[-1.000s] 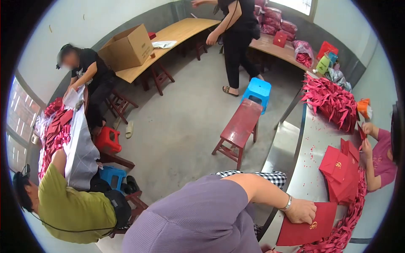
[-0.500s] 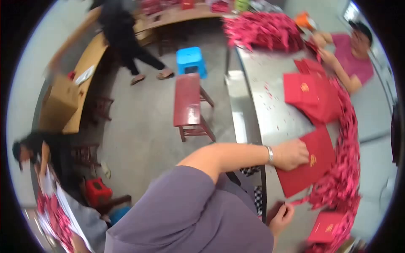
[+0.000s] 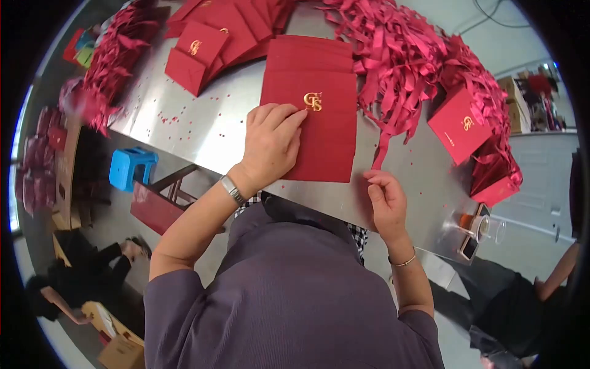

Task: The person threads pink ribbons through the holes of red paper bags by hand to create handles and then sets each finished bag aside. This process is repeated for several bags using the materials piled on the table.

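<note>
A stack of flat red paper bags (image 3: 326, 144) with a gold emblem lies before me on the metal table, upper edges staggered. My left hand (image 3: 270, 141) rests on the stack's left side, fingers curled and pressed together beside the emblem. Anything under those fingertips is hidden. Just right of the stack, my right hand (image 3: 387, 200) is closed, thumb against fingers, at the lower end of a dark pink ribbon (image 3: 382, 150). That ribbon hangs from a large ribbon heap (image 3: 402, 61) behind it.
More red bags (image 3: 224, 37) are piled at the far left; another bag (image 3: 461, 123) leans among ribbons at the right. A glass cup (image 3: 479, 227) stands near the right table edge. A blue stool (image 3: 132, 167) and red bench (image 3: 160, 206) are left. People are at both sides.
The view has swung right and down, bringing the table to the front. My left hand is still on the red bags, and my right hand is still at the ribbon end.
</note>
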Available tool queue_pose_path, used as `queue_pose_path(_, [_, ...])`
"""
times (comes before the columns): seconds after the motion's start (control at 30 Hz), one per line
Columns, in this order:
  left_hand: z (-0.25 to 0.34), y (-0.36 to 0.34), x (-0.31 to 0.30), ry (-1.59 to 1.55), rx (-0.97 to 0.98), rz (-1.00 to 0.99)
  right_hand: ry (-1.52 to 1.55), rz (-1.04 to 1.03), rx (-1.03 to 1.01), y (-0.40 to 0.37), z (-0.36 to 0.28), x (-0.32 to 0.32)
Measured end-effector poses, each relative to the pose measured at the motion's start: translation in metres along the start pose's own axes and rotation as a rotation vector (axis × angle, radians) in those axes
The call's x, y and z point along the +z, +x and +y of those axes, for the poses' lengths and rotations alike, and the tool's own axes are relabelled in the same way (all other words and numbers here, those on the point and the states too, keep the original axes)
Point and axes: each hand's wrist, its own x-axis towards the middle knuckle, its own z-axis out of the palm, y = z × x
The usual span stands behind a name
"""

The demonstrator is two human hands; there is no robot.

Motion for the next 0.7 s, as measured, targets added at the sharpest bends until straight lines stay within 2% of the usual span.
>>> queue_pose_path(0.1, [0.003, 0.01, -0.015, 0.042, 0.006, -0.058, -0.172, 0.018, -0.052, 0.004, -0.019, 0.016])
queue_pose_path(0.23, [0.008, 0.018, -0.037, 0.005, -0.038, -0.169, -0.279, 0.02, -0.3, 0.024, -0.039, 0.05])
queue_pose_path(0.3, [0.009, 0.015, -0.038, -0.016, -0.054, -0.211, -0.335, -0.011, -0.347, 0.032, -0.035, 0.059])
queue_pose_path(0.37, [0.011, 0.015, -0.04, -0.082, -0.169, -0.304, -0.381, -0.031, -0.274, 0.032, -0.033, 0.061])
queue_pose_path(0.47, [0.001, 0.022, -0.036, -0.123, -0.192, -0.374, -0.301, -0.031, -0.234, 0.037, -0.026, 0.061])
queue_pose_path(0.53, [-0.009, 0.025, -0.03, -0.13, -0.201, -0.348, -0.1, 0.012, -0.086, 0.037, -0.028, 0.058])
queue_pose_path(0.6, [-0.012, 0.03, -0.031, -0.081, -0.191, -0.311, -0.07, 0.049, -0.047, 0.037, -0.028, 0.051])
queue_pose_path(0.67, [-0.017, 0.033, -0.031, -0.113, -0.218, -0.294, -0.121, 0.027, -0.051, 0.038, -0.022, 0.049])
queue_pose_path(0.7, [-0.019, 0.034, -0.032, -0.142, -0.239, -0.274, -0.243, -0.009, -0.163, 0.039, -0.018, 0.05])
